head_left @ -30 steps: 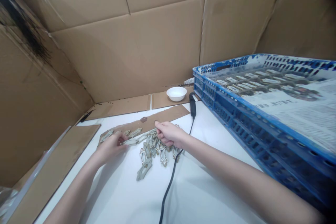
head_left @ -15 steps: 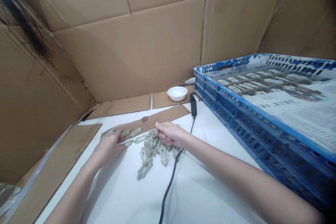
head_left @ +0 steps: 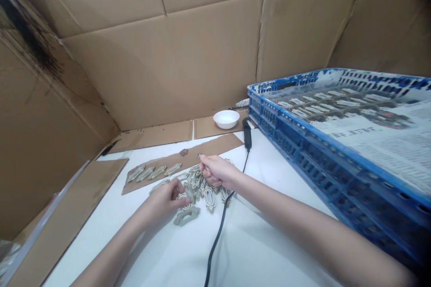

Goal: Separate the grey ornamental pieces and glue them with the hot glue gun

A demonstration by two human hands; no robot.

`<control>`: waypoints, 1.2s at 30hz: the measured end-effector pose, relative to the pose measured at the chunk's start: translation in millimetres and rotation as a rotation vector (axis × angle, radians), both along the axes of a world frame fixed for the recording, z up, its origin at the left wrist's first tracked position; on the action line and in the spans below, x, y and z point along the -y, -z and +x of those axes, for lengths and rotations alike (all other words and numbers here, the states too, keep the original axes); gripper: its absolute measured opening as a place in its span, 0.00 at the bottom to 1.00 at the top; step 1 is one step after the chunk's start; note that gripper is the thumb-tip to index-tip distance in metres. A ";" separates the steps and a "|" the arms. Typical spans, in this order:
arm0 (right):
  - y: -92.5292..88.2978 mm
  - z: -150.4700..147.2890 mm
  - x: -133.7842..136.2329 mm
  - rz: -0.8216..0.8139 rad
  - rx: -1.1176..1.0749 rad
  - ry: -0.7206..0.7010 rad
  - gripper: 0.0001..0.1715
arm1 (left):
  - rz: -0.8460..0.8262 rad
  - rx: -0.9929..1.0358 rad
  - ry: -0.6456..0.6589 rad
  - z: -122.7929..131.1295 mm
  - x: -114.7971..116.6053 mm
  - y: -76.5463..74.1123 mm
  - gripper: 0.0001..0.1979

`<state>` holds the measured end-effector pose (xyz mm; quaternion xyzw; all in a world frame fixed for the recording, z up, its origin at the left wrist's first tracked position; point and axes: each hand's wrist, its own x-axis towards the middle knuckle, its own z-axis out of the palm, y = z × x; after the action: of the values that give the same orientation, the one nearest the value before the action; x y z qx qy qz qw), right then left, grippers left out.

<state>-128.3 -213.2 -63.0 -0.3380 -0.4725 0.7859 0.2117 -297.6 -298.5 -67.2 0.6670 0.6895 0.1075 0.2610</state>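
A heap of small ornate metal plates (head_left: 202, 188) lies on the white table (head_left: 256, 233). My left hand (head_left: 164, 202) is at the heap's near left side, fingers curled onto one plate (head_left: 186, 216). My right hand (head_left: 217, 172) rests closed on the far side of the heap, pinching something small and thin that I cannot make out. Several more plates stand in a row (head_left: 153, 172) on a brown cardboard strip (head_left: 208, 150) to the left of the heap.
A black tool with a cable (head_left: 247, 136) lies beyond my right hand; its cable runs towards me. A white bowl (head_left: 226, 119) sits at the back. A blue crate (head_left: 303, 143) lined with newspaper holds more plates on the right. Cardboard walls (head_left: 185, 63) enclose the table.
My left hand has left the row of plates on the cardboard strip and come right and nearer to the heap, now on a plate there. My right hand has stayed put.
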 end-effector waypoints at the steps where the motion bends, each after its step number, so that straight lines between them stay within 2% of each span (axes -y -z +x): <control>1: -0.6 -0.1 0.8 -0.001 0.000 0.003 0.19 | -0.008 0.015 -0.007 -1.5 -0.7 0.8 0.14; 4: -0.8 -0.8 2.7 0.006 -0.002 0.017 0.18 | -0.028 0.069 -0.008 -4.2 -1.8 -0.4 0.13; 8: 0.8 -1.8 3.4 0.018 -0.001 0.043 0.17 | -0.040 0.099 0.020 -3.3 0.5 -9.0 0.13; 13: 2.6 -3.0 4.5 0.044 0.007 0.084 0.17 | -0.064 0.097 0.143 -4.3 5.9 -16.8 0.14; 22: 0.3 -4.4 5.2 0.195 0.101 0.295 0.17 | -0.070 -0.001 0.229 -1.8 7.2 -19.8 0.07; 28: -1.8 -4.2 6.0 0.268 0.143 0.353 0.17 | -0.094 0.149 0.211 -4.0 10.4 -29.8 0.08; 33: 0.0 -5.8 8.3 0.348 0.149 0.342 0.17 | -0.141 0.455 0.210 3.7 11.8 -33.6 0.07; 36: 2.8 -5.9 7.4 0.445 0.172 0.376 0.17 | -0.068 0.407 0.233 11.6 13.4 -27.1 0.08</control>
<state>-134.2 -220.6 -65.7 -0.4300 -0.5787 0.5785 0.3814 -286.0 -311.9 -40.2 0.6975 0.5443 0.1856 0.4275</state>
